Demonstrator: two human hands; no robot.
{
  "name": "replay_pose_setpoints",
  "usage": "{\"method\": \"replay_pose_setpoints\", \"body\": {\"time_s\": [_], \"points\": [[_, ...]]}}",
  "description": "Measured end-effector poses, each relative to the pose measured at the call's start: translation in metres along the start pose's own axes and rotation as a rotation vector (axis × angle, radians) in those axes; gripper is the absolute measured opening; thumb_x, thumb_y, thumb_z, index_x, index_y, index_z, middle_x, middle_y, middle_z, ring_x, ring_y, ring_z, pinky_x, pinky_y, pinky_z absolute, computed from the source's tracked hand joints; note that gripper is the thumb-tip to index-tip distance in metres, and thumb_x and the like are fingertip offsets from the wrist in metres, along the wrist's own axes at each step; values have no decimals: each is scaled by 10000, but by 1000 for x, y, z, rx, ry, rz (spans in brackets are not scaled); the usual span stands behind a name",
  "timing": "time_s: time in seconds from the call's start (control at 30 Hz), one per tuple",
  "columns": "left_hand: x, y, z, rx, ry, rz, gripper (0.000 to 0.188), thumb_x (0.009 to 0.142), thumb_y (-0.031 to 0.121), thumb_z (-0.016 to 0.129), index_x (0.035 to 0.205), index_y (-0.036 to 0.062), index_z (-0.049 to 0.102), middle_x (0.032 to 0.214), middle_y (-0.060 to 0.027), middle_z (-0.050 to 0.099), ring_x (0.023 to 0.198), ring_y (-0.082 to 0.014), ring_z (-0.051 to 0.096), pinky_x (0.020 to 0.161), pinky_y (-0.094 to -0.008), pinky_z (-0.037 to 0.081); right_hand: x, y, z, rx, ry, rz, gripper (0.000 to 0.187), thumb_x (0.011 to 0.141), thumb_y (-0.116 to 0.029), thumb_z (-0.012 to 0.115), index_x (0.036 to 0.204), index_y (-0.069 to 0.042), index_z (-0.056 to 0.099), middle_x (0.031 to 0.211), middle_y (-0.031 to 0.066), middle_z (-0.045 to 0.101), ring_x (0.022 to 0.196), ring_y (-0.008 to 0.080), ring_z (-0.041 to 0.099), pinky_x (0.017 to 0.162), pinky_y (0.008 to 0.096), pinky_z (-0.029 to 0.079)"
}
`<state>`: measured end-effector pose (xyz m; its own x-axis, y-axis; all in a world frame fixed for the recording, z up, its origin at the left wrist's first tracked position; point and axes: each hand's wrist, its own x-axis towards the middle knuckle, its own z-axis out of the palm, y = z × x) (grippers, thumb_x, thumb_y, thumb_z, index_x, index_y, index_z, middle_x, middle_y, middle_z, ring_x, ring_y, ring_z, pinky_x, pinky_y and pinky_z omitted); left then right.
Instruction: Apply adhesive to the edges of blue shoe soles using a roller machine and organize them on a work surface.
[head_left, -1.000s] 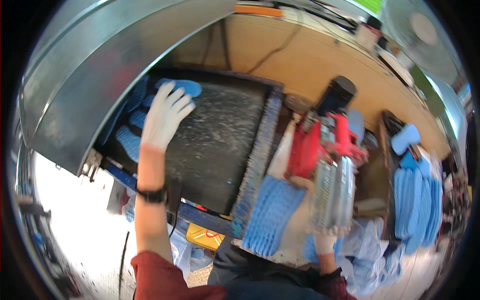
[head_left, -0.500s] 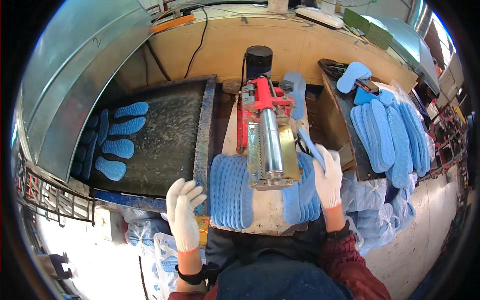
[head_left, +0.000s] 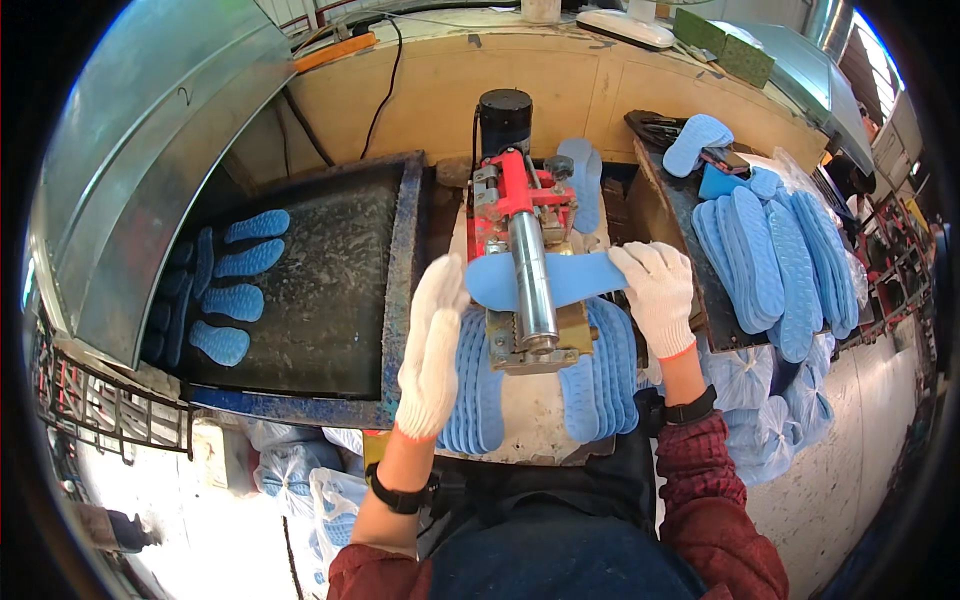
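Note:
A blue insole (head_left: pixel 585 277) lies crosswise beneath the shiny metal roller (head_left: pixel 533 290) of a small red machine (head_left: pixel 520 185). My gloved right hand (head_left: pixel 658 298) pinches its right end. Stretched out beside the insole's left end is my gloved left hand (head_left: pixel 432 345), fingers straight and close together; whether it touches the insole I cannot tell. Blue insoles stand in a left row (head_left: pixel 478 395) and a right row (head_left: pixel 600 375) on the pale board (head_left: pixel 530 425) around the machine. The left hand partly covers the left row.
Several blue insoles (head_left: pixel 240 300) lie on a dark, blue-edged tray (head_left: pixel 330 290) at the left. More insoles (head_left: pixel 745 260) are stacked on a side table at the right. Clear bags of insoles (head_left: pixel 755 430) sit below it. A metal sheet hood (head_left: pixel 170 150) rises at far left.
My right hand has brought the insole from the machine's right side to lie crosswise under the roller. My left hand has moved up and right to the insole's left end.

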<state>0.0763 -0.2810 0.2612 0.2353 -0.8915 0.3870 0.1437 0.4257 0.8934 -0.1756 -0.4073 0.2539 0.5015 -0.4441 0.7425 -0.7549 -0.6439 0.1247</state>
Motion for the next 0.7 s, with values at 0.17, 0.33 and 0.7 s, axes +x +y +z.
{"method": "replay_pose_setpoints", "body": {"time_s": [0.17,0.33,0.7], "points": [[36,-32,-5,373,-68,122,511,1041,240,417,1473,-18,331,1516,-196,342,1374,-283,374,1131,-364,287,0,-9,7,62,-5,-73,398,669,-36,668,1051,-144,679,1070,3,643,980,228,600,849,379,466],[28,-70,-24,481,-42,1,522,1058,323,390,1485,29,333,1355,-160,444,1228,-245,463,1064,-324,336,-9,-16,11,85,13,90,345,766,10,653,1090,-105,683,1067,45,666,999,250,620,888,367,475],[-36,-83,-46,103,47,-390,596,1071,417,309,1472,-22,356,1485,-104,401,1368,-176,366,1169,-313,246,-124,-83,51,1115,-524,1089,238,943,-139,524,1065,26,646,861,24,609,735,100,544,626,257,445]]}}
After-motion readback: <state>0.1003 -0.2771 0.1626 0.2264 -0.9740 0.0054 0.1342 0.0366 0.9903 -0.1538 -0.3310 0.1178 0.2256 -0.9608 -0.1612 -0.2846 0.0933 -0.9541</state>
